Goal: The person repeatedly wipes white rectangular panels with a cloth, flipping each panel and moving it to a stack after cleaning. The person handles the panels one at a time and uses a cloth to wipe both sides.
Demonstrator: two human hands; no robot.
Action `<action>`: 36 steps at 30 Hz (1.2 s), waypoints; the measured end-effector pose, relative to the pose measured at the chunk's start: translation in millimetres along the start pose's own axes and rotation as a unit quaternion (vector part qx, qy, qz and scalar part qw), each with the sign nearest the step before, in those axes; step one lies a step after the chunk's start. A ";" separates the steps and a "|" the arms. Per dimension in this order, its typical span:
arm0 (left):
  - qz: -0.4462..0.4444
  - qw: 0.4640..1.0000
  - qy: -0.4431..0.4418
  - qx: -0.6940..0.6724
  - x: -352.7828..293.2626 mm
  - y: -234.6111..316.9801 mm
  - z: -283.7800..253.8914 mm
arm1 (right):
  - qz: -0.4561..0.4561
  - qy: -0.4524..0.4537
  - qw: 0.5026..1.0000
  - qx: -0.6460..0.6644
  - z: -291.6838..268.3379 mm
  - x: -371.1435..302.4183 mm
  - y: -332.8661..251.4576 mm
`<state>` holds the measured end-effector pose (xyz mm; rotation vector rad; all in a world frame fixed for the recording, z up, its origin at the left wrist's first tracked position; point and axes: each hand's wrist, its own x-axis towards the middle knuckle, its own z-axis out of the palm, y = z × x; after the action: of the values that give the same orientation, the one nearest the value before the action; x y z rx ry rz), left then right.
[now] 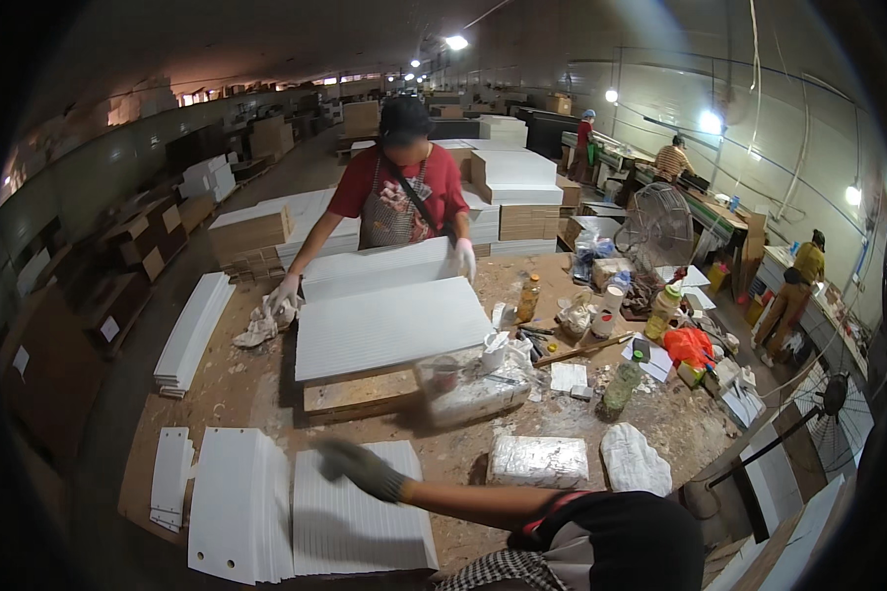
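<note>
My right hand [365, 471], in a dark grey-green knit glove, reaches from the lower right over a fanned row of white panels [365, 532]. Its fingers are stretched out and a little blurred, with nothing seen in them. Left of that row lies another stack of white panels [237, 507], with small round holes near its front end. Narrow white strips [170, 473] lie farther left. My left hand is out of view. Across the table, a person in a red shirt and apron has one hand on a white cloth [258, 327] and a white-gloved hand at a white board [394, 330].
Right of the boards stand a white cup [494, 352], a wrapped block [537, 461], a folded white cloth [636, 459], a glass jar [620, 390] and an orange-red bag [689, 346]. Fans [658, 225] stand at the right. Stacked panels [527, 182] fill the background.
</note>
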<state>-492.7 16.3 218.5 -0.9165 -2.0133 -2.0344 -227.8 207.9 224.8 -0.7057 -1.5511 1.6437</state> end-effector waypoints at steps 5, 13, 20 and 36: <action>0.097 0.989 -0.099 0.045 -80.7 89.3 13.9 | 0.174 0.164 0.952 0.190 -128.3 -165.5 -80.8; 0.080 0.907 -0.413 -0.001 -313.9 251.5 94.7 | -0.292 0.151 0.873 -0.359 -225.7 -287.1 -179.3; 0.160 0.722 -0.671 0.059 -485.8 322.5 143.8 | -0.233 0.116 0.926 -0.273 -295.0 -470.2 -65.8; 0.425 0.679 -0.598 -0.034 -593.4 348.9 133.8 | 0.094 -0.307 0.947 -0.012 -504.6 -615.0 -164.9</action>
<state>202.1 -78.0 210.7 -2.9647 -1.1309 -0.8933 553.3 -11.5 268.2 -0.3696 -1.9780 2.1260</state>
